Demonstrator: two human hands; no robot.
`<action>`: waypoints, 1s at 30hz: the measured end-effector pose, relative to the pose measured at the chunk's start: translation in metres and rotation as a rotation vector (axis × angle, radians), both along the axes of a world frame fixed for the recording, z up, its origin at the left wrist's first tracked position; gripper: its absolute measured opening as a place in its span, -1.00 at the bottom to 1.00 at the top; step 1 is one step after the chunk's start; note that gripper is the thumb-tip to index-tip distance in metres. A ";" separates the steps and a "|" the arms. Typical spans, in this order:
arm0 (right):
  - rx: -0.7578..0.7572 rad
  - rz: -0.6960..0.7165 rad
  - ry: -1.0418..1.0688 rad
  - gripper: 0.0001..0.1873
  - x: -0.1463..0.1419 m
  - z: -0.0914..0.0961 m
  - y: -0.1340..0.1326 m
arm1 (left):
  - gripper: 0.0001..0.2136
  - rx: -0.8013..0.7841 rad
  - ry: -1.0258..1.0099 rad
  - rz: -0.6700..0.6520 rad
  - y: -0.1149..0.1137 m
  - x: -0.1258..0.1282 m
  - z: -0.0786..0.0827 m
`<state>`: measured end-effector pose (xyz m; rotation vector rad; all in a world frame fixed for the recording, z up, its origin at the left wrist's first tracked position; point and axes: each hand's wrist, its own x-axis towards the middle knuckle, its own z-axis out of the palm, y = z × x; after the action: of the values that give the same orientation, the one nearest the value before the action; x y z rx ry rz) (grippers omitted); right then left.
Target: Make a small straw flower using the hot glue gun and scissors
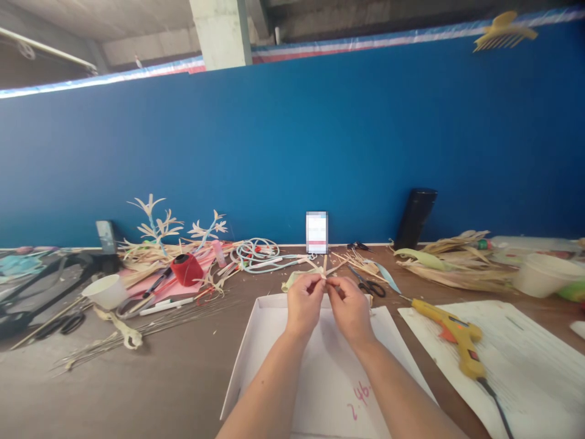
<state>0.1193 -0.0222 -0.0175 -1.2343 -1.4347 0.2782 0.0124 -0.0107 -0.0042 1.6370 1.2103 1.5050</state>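
Above the far edge of a shallow white box lid [256, 347], my left hand [305, 303] and my right hand [350, 308] meet with fingertips pinched. Between them they hold the base of several pale husk strips [325, 266], which fan out upward and to the sides. Fingers cover the spot where the strips join. A pale green husk piece [289, 283] shows just beyond my left hand. Black-handled scissors [372, 288] lie right of my right hand, beside loose thin strips [359, 263].
A yellow glue gun [452, 335] rests on white paper [516, 329] at right, its cord running forward. Dried husks [457, 262] and a white tub [539, 274] stand behind. Left are a red thread spool [186, 270], thin wires [169, 323] and a white cup [106, 291]. A phone [317, 233] leans against the blue partition [292, 146].
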 end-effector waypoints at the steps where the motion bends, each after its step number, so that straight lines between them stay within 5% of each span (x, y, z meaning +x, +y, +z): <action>1: -0.001 0.003 0.000 -0.84 0.000 0.000 0.000 | -0.86 0.000 0.003 0.001 0.000 0.000 0.000; 17: -0.032 0.126 -0.039 -0.83 0.005 0.001 0.002 | -0.88 -0.001 -0.068 -0.076 0.007 -0.008 -0.001; 30: -0.005 0.292 -0.111 -0.85 0.018 0.007 0.003 | -0.80 -0.155 -0.181 -0.229 0.014 -0.017 -0.002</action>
<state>0.1376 -0.0188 -0.0109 -1.0559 -1.7132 0.4165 -0.0044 0.0032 -0.0066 1.4500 0.9796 1.3489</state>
